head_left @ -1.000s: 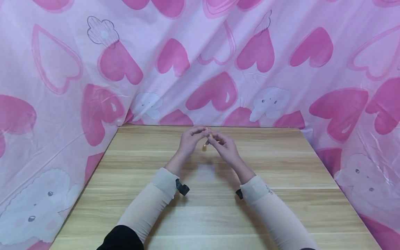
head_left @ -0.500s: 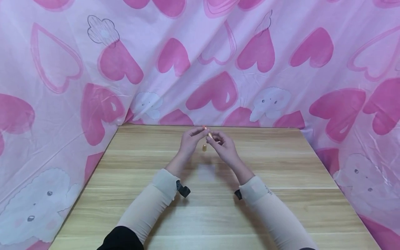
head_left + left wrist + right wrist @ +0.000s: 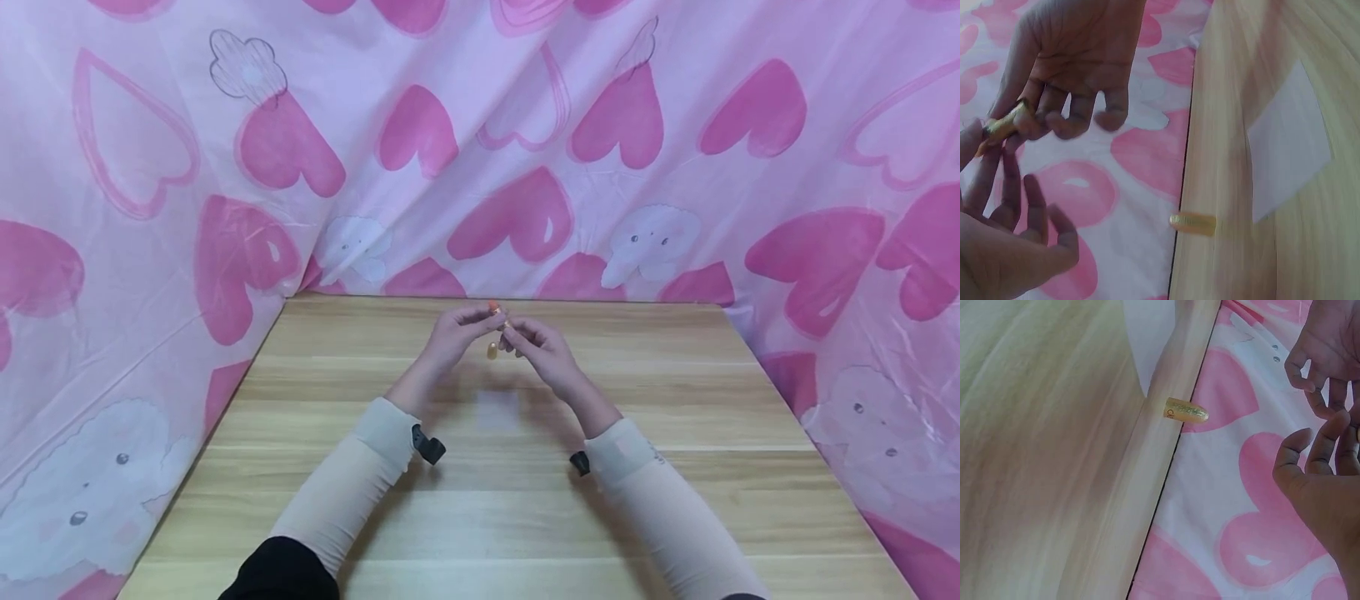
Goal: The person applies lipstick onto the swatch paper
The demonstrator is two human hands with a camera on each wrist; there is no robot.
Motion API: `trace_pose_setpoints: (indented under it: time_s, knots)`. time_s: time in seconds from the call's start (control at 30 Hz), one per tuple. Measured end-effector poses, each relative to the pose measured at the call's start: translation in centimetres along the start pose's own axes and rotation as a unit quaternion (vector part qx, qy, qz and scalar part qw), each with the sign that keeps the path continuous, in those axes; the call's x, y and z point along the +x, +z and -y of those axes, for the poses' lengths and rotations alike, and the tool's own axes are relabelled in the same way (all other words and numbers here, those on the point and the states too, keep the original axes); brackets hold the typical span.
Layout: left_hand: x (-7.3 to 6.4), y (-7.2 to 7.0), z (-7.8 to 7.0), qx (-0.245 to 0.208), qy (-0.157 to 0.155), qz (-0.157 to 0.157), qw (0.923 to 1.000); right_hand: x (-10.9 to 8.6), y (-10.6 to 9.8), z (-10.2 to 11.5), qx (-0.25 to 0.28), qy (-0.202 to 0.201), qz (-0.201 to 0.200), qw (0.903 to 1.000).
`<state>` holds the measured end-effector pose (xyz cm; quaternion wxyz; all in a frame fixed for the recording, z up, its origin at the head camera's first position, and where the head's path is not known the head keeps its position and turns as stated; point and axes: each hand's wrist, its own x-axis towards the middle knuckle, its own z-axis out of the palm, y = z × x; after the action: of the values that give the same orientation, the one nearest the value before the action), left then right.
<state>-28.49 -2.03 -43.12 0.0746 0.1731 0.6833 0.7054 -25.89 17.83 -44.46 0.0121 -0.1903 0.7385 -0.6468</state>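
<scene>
A gold lipstick (image 3: 1006, 123) with an orange-red tip is held up between both hands over the far part of the table. My left hand (image 3: 453, 335) pinches it near its orange end with thumb and fingers. On its gold base lie the thumb and fingers of my right hand (image 3: 546, 354), which grip it from the other side. Just below the hands, the gold lipstick cap (image 3: 492, 351) stands upright on the table, apart from both hands. In the right wrist view the lipstick is almost wholly out of frame, while the cap (image 3: 1185, 410) shows dark lettering.
A small pale sheet of paper (image 3: 497, 410) lies on the wooden table (image 3: 495, 533), nearer than the cap. Behind the table's far edge and along both sides hangs a pink curtain (image 3: 510, 217) with hearts. Each sleeve carries a black wrist camera (image 3: 428, 446).
Both hands stay on the lipstick with small finger shifts, and its orange tip shows more clearly. The forearms have spread slightly apart. Cap and paper have kept their places.
</scene>
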Motion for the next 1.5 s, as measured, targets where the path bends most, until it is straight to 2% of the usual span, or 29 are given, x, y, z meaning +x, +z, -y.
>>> trace_pose_setpoints:
  time_s: [0.07,0.13,0.17,0.23,0.27,0.33,0.4,0.47,0.5,0.53,0.57,0.6,0.67,0.8,0.93,1.03,1.13,1.27,1.37,1.5]
  knots:
    - [-0.3,-0.6,0.3,0.048,0.001,0.015,0.9987,-0.2,-0.1,-0.2,-0.011,0.002,-0.002,0.9999]
    - [-0.8,-1.3,0.6,0.112,0.011,0.021,0.9934,-0.4,-0.4,-0.3,-0.037,0.001,-0.005,0.9993]
    - [-1.1,-1.7,0.8,0.154,0.020,0.024,0.9876,-0.6,-0.5,-0.4,-0.054,0.000,-0.005,0.9985]
    - [-2.1,-2.3,1.4,0.246,0.045,0.027,0.9679,-1.0,-0.9,-0.7,-0.098,-0.005,-0.001,0.9951]
    - [-2.6,-2.6,1.7,0.295,0.054,0.029,0.9535,-1.2,-1.1,-0.8,-0.122,-0.009,0.003,0.9925]
    - [-3.8,-2.8,2.3,0.389,0.076,0.041,0.9172,-1.6,-1.5,-1.0,-0.166,-0.017,0.013,0.9859]
    - [-4.9,-2.8,3.1,0.471,0.088,0.064,0.8753,-1.9,-1.8,-1.2,-0.202,-0.029,0.027,0.9786]
    - [-5.8,-2.7,4.0,0.533,0.083,0.095,0.8366,-2.2,-2.1,-1.4,-0.226,-0.037,0.043,0.9724]
    - [-6.2,-2.6,4.4,0.554,0.081,0.110,0.8213,-2.2,-2.2,-1.5,-0.242,-0.042,0.053,0.9679]
    - [-6.4,-2.5,4.7,0.569,0.076,0.124,0.8094,-2.3,-2.4,-1.5,-0.257,-0.046,0.063,0.9633]
    - [-6.6,-2.3,5.1,0.582,0.071,0.135,0.7991,-2.4,-2.5,-1.5,-0.273,-0.049,0.073,0.9580]
    - [-6.8,-2.2,5.3,0.589,0.066,0.144,0.7928,-2.5,-2.6,-1.5,-0.289,-0.051,0.084,0.9522]
    - [-7.0,-2.1,5.7,0.592,0.057,0.153,0.7894,-2.5,-2.6,-1.7,-0.322,-0.057,0.103,0.9393]
    - [-7.1,-1.9,6.3,0.582,0.050,0.156,0.7963,-2.7,-2.7,-1.9,-0.377,-0.051,0.124,0.9165]
    - [-7.2,-1.8,6.8,0.583,0.034,0.163,0.7949,-2.9,-2.8,-2.3,-0.413,-0.034,0.134,0.9003]
    - [-7.1,-1.7,7.0,0.591,0.019,0.167,0.7892,-3.0,-2.7,-2.6,-0.428,-0.027,0.141,0.8925]
    - [-7.0,-1.5,7.0,0.594,0.013,0.166,0.7871,-3.1,-2.7,-2.8,-0.440,-0.030,0.140,0.8867]
    - [-7.0,-1.4,7.1,0.593,0.006,0.163,0.7887,-3.2,-2.7,-3.1,-0.454,-0.034,0.142,0.8791]
    - [-7.1,-1.4,7.3,0.599,-0.003,0.155,0.7854,-3.3,-2.7,-3.1,-0.464,-0.034,0.146,0.8730]
    - [-7.2,-1.3,7.6,0.600,-0.032,0.134,0.7881,-3.5,-2.6,-3.1,-0.474,-0.038,0.147,0.8670]
